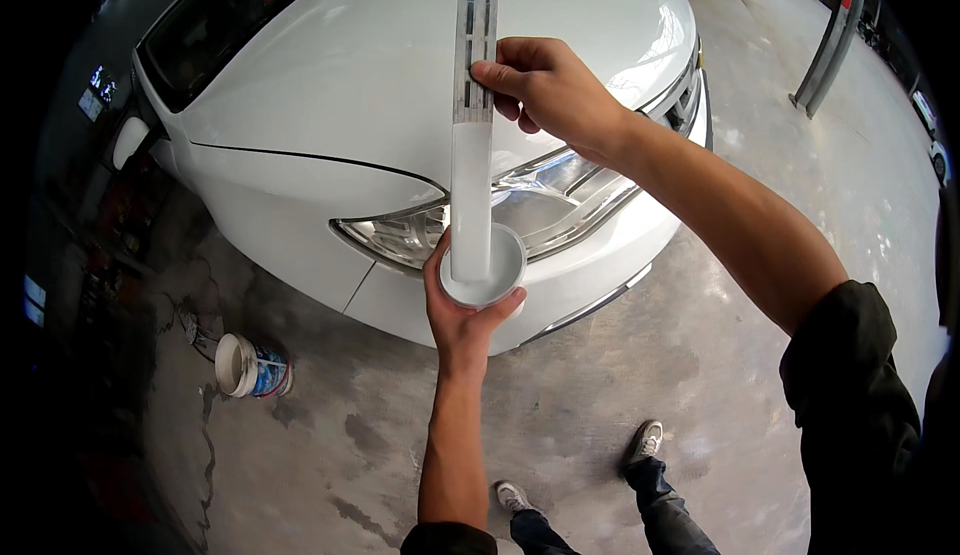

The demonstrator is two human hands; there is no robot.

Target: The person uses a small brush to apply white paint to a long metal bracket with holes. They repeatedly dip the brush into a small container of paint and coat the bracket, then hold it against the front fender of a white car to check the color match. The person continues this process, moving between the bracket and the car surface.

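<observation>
My left hand (460,330) is wrapped around a small white cup (513,260) and holds it up in front of the car's headlight. White liquid that looks like paint lies in the cup. Above it, my right hand (550,85) pinches a long flat mixing stick (471,190) between thumb and fingers. The stick stands nearly upright, its lower end in the cup. White liquid coats its lower half; the upper part is greyish with dark slots or marks. Behind both hands is a white car (330,85), its headlight (550,205) partly covered by the stick and cup.
A white bucket (238,363) with a blue label stands on the stained concrete floor at the left. The car's side mirror (130,143) juts out at the far left. A grey metal post (830,50) rises at the right. My shoes (648,440) show below.
</observation>
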